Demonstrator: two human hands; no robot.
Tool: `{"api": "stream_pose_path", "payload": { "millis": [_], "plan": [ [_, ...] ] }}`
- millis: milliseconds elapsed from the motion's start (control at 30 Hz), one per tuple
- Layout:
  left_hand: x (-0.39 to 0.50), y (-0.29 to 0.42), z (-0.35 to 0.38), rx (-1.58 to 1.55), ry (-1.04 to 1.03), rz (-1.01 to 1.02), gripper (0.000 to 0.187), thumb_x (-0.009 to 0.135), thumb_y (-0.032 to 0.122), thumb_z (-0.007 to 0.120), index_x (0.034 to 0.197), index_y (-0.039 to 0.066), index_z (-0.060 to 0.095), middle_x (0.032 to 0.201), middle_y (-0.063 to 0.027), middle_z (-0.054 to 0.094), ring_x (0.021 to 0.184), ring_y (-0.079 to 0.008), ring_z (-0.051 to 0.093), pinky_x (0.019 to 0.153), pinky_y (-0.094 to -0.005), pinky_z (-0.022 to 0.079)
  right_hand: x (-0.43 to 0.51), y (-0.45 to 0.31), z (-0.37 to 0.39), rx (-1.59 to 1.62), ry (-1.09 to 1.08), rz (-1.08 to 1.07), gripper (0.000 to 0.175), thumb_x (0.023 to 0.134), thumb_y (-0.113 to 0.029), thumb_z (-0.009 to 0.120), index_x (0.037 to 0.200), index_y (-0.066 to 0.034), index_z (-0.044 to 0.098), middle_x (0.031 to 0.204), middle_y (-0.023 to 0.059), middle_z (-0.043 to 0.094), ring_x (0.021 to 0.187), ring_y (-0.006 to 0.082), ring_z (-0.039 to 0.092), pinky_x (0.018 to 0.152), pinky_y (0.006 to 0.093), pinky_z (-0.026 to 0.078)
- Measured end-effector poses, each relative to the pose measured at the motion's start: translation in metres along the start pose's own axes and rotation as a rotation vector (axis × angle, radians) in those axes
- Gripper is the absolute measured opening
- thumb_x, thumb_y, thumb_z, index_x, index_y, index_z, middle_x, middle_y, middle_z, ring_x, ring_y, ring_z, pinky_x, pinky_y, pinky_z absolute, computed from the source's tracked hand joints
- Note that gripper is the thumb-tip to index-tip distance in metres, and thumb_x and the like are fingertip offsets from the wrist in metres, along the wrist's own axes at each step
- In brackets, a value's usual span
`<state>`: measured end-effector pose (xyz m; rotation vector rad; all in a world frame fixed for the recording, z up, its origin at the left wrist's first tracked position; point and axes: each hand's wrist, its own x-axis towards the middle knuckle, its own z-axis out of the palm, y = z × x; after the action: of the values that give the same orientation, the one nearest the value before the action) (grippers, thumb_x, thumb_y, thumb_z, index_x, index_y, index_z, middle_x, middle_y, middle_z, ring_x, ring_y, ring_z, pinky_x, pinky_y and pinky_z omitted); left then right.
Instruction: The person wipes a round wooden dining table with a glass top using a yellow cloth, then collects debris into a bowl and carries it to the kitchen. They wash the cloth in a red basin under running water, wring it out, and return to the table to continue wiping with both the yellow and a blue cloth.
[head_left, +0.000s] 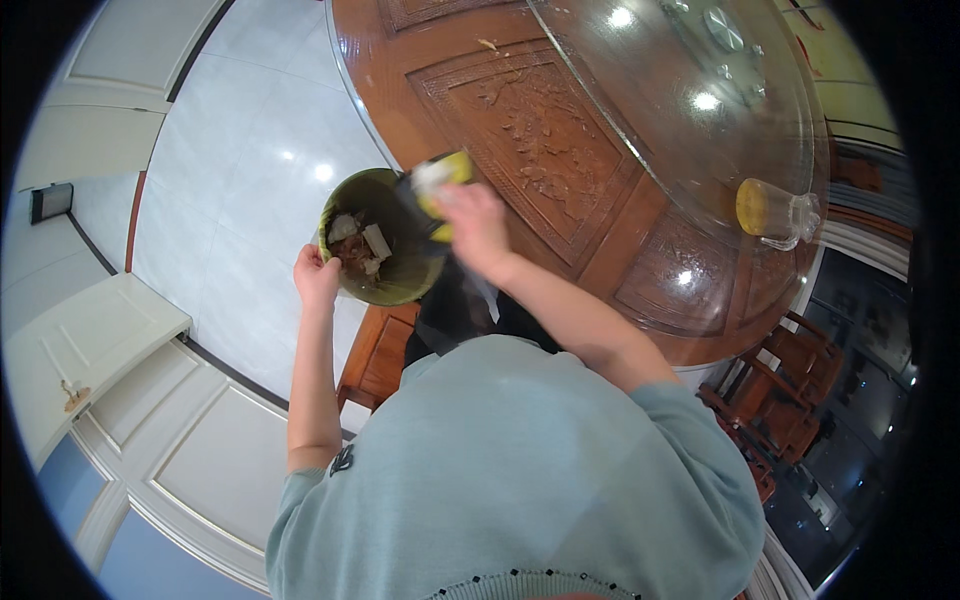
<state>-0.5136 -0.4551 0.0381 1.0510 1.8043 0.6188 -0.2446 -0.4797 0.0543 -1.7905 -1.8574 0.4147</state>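
Observation:
My left hand (316, 274) grips the rim of a round olive-green bin (416, 281), which is held beside the edge of the carved wooden table (540, 150). Inside the bin lie crumpled white paper and brownish scraps (356, 244). Over the bin's right rim, my right hand (476, 225) holds a blurred yellow, black and white item (442, 176); its kind cannot be told. A strip of clear plastic (484, 296) hangs below that hand. Small light crumbs (487, 45) lie on the table's far part.
A glass turntable (637, 75) covers the table's right part and bears a glass jug of yellow liquid (765, 210). Wooden chairs (787, 375) stand at the right. A wooden seat (382, 349) is below the bin. An open white door (90, 352) is at the left.

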Motion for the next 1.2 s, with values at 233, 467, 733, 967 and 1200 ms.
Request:
{"api": "stream_pose_path", "payload": {
  "millis": [233,467,733,967,1200],
  "plan": [
    [0.025,-0.007,-0.018,0.069,-0.006,0.117,0.011,0.065,-0.003,0.052,0.071,0.004,0.047,0.06,0.0019,0.048,0.052,-0.0062,0.043,0.048,-0.0212,0.037,0.025,-0.057,-0.004,0.424,-0.046,0.024,0.044,0.062,0.009,0.049,0.099,-0.0098,0.064,0.105,0.0087,0.054,0.096,0.0289,0.048,0.087,0.0363,0.04],
    [0.035,-0.005,-0.024,-0.106,-0.044,-0.043,0.013,0.066,-0.004,0.051,0.074,0.005,0.047,0.062,-0.0001,0.049,0.047,-0.008,0.044,0.04,-0.0216,0.035,-0.061,0.101,-0.135,0.171,0.526,0.569,0.038,0.069,0.003,0.052,0.107,-0.0026,0.056,0.11,0.0134,0.051,0.105,0.0276,0.048,0.094,0.0362,0.037],
    [0.022,0.024,-0.025,-0.088,-0.064,-0.204,0.013,0.068,-0.005,0.051,0.076,0.003,0.046,0.065,-0.0032,0.052,0.048,-0.0095,0.047,0.04,-0.0216,0.04,-0.061,0.193,-0.142,-0.588,0.259,0.993,0.059,0.081,-0.035,0.054,0.122,0.0047,0.042,0.128,0.0333,0.033,0.12,0.0438,0.031,0.102,0.0473,0.022],
    [0.02,0.041,-0.018,-0.001,-0.022,-0.16,0.014,0.066,-0.005,0.053,0.076,0.003,0.046,0.062,-0.0038,0.051,0.044,-0.0099,0.046,0.036,-0.0221,0.038,0.11,0.169,-0.072,-0.463,0.24,0.553,0.052,0.079,-0.022,0.053,0.126,-0.0067,0.041,0.135,0.0209,0.03,0.123,0.0373,0.03,0.102,0.0462,0.024],
    [0.04,0.055,-0.034,0.087,0.006,-0.098,0.011,0.065,-0.002,0.054,0.076,0.001,0.05,0.061,-0.0032,0.051,0.046,-0.011,0.047,0.039,-0.024,0.039,0.138,0.116,-0.018,-0.218,0.216,0.142,0.041,0.074,-0.007,0.05,0.115,-0.0071,0.052,0.128,0.015,0.041,0.116,0.0325,0.039,0.097,0.0421,0.033]
  ]
}}
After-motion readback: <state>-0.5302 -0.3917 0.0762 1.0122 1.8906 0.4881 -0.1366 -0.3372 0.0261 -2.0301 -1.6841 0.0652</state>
